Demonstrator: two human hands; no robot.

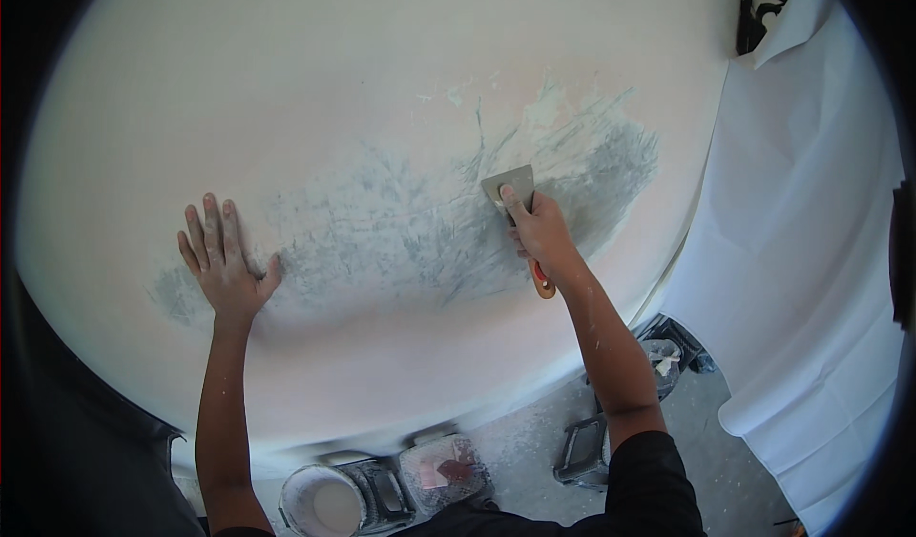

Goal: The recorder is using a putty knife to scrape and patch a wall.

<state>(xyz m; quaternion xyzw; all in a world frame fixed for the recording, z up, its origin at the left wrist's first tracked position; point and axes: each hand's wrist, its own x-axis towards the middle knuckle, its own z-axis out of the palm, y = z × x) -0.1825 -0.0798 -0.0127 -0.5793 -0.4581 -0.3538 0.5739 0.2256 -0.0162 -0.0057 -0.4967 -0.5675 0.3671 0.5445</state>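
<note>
In front of me stands a large pale wall (315,50) with a long grey, scraped-looking patch (382,212) across its middle. My right hand (542,227) is closed around a putty knife (515,182), its thumb on the metal blade. The blade lies at the right half of the patch, its wide edge pointing up; the brown handle end sticks out below the hand. At the patch's left end my left hand (226,265) rests flat on the wall, fingers spread and holding nothing. Whitish dust or smears show on both hands.
A white bucket (324,501) stands on the floor below, beside a black stool-like object (384,494) and a dusty tray (444,470). Another black item (582,451) and a clear container (665,360) stand farther right. A white sheet (782,241) hangs along the right side.
</note>
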